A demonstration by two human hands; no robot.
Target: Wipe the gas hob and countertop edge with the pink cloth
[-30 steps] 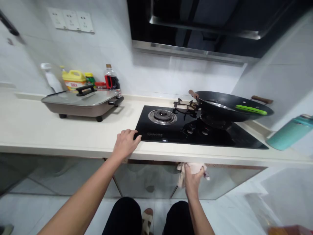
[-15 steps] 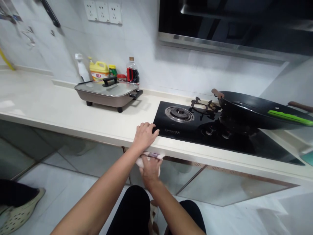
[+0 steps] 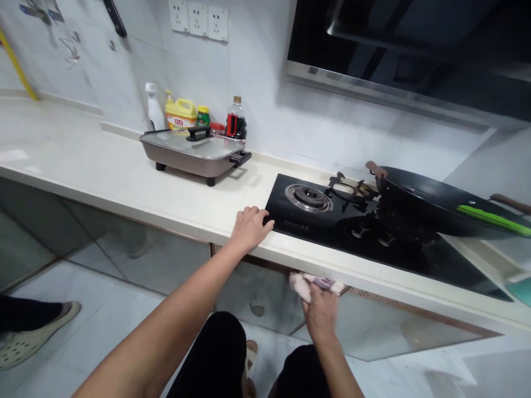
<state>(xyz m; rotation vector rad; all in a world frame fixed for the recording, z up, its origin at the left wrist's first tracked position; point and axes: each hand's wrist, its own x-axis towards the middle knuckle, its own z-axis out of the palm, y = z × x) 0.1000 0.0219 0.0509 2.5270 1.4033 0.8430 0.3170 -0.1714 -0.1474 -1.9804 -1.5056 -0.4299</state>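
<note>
My left hand [image 3: 251,228] lies on the countertop's front edge, fingers spread and holding nothing, with its fingertips at the left corner of the black gas stove [image 3: 286,221]. Below the counter's lip, my right hand [image 3: 322,312] is closed on a white and purple cloth [image 3: 302,284]. The cloth is pressed along the top of the glassy cabinet doors [image 3: 265,293], just under the countertop. Part of it is hidden by my fingers.
A lidded electric pan [image 3: 186,157] stands on the counter, with bottles behind it, including a yellow jug [image 3: 181,115]. A black wok [image 3: 431,193] with a green-handled utensil [image 3: 493,221] sits on the right burner. Another person's shoe [image 3: 37,334] is on the floor at left.
My right hand has slid the cloth to the right along the top of the cabinet doors. My left hand stays at the stove corner. The view has shifted slightly.
</note>
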